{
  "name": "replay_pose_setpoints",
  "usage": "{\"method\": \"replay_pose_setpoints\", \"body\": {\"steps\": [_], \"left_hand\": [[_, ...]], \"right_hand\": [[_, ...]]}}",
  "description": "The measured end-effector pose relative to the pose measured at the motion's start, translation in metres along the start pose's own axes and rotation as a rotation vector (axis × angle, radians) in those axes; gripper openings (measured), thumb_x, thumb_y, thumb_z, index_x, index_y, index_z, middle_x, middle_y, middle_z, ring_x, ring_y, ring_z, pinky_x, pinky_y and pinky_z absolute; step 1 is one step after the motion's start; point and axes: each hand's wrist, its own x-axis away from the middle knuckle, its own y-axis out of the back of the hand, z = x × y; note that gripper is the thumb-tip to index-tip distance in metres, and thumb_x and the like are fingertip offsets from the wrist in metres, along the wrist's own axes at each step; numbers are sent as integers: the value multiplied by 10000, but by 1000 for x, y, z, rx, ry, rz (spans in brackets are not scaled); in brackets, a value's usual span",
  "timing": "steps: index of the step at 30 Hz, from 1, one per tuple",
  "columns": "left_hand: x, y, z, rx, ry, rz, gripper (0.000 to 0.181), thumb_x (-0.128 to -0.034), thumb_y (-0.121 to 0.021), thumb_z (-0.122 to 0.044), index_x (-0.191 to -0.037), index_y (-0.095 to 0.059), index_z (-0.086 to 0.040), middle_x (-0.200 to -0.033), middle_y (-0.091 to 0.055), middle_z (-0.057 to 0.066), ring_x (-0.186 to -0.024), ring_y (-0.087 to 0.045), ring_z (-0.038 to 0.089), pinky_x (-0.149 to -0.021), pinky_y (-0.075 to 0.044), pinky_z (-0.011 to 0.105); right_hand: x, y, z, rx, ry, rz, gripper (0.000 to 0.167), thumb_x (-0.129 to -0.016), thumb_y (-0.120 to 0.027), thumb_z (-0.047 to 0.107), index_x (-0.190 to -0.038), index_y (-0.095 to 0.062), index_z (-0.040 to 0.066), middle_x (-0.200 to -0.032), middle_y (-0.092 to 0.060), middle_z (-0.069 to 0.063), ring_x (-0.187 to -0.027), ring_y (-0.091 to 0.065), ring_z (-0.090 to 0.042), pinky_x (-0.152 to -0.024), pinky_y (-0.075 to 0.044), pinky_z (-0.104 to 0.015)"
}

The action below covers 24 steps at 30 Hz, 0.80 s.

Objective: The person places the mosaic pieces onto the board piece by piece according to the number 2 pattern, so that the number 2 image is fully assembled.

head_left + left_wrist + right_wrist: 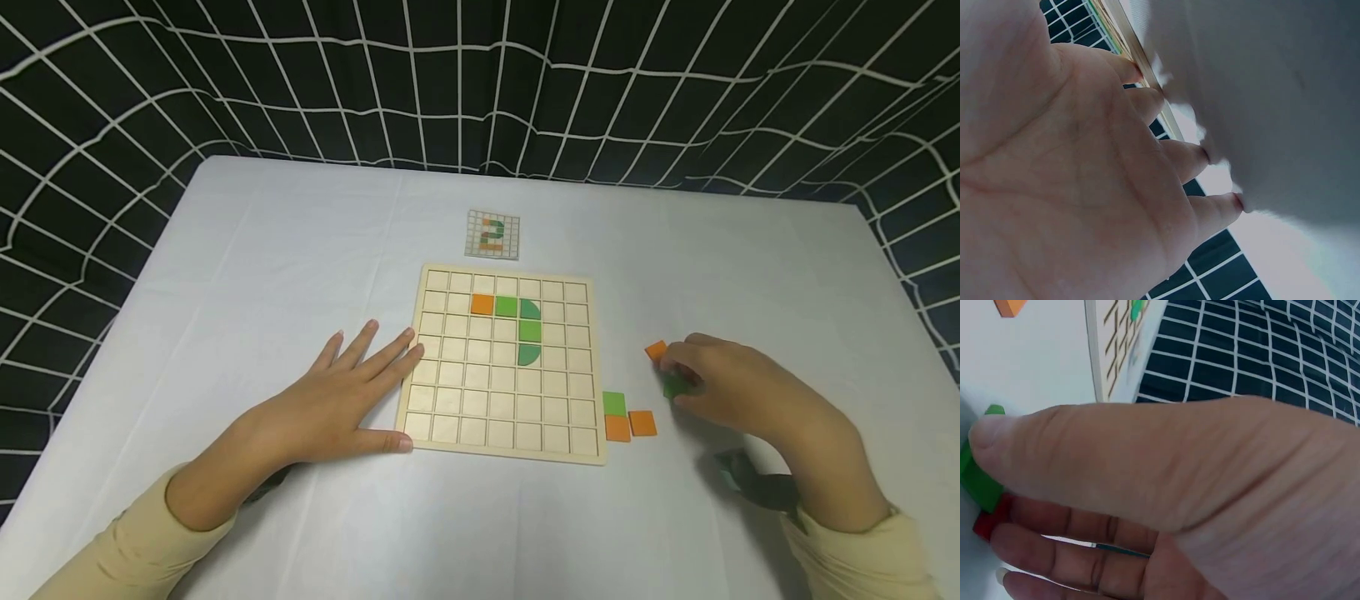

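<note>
A square wooden grid board (pixel 465 383) lies on the table. An orange square tile (pixel 482 305), two light green square tiles (pixel 506 307) and two darker green quarter-round tiles (pixel 528 356) sit in its cells. My left hand (pixel 337 408) is spread at the board's left edge, fingertips and thumb touching it. To the right of the board, my right hand (pixel 738 387) pinches a green tile (pixel 979 478) close to the table, thumb on its face. An orange tile (pixel 656 350) lies by its fingertips; a red-looking tile (pixel 992 517) shows behind the green one in the right wrist view.
Beside the board's lower right corner lie a light green tile (pixel 614 404) and two orange tiles (pixel 642 423). A small pattern card (pixel 492 234) with a coloured figure on a grid lies behind the board. A dark curtain with white grid lines (pixel 480 83) surrounds the white table (pixel 300 225).
</note>
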Motion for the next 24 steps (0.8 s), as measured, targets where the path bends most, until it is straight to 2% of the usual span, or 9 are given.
{"method": "replay_pose_setpoints", "body": {"steps": [6,13,19,24], "left_hand": [[0,0,1,-5,-3,-3,995,-886,-564,-717,-1626,-166,-185,-1680,-44,13,-1502,17,424,-1127,-41,694],[0,0,0,-6,-5,-3,999,-885,-559,-722,-1626,-162,-184,-1678,-50,22,-1500,16,431,-1121,-51,703],[1,3,-1,-8,-15,-20,988,-893,-554,-715,-1623,-180,-164,-1677,-73,42,-1493,-16,454,-1110,-71,718],[2,3,-2,-3,-21,-27,981,-897,-528,-727,-1622,-185,-162,-1677,-80,42,-1492,-25,460,-1106,-76,723]], "right_hand": [[0,-3,5,-4,20,1,350,-743,-777,-31,-1081,-707,30,-888,-579,18,-795,-515,-195,-752,-493,-429],[-2,-6,6,6,26,-5,384,-730,-790,-42,-1102,-699,-14,-928,-616,-29,-807,-544,-220,-784,-516,-490],[0,-4,11,4,81,-49,282,-765,-786,13,-1031,-698,53,-881,-567,21,-775,-518,-179,-757,-504,-424],[-2,-6,15,-3,103,-69,341,-749,-815,11,-1071,-707,38,-957,-599,-4,-805,-539,-181,-766,-521,-426]]}}
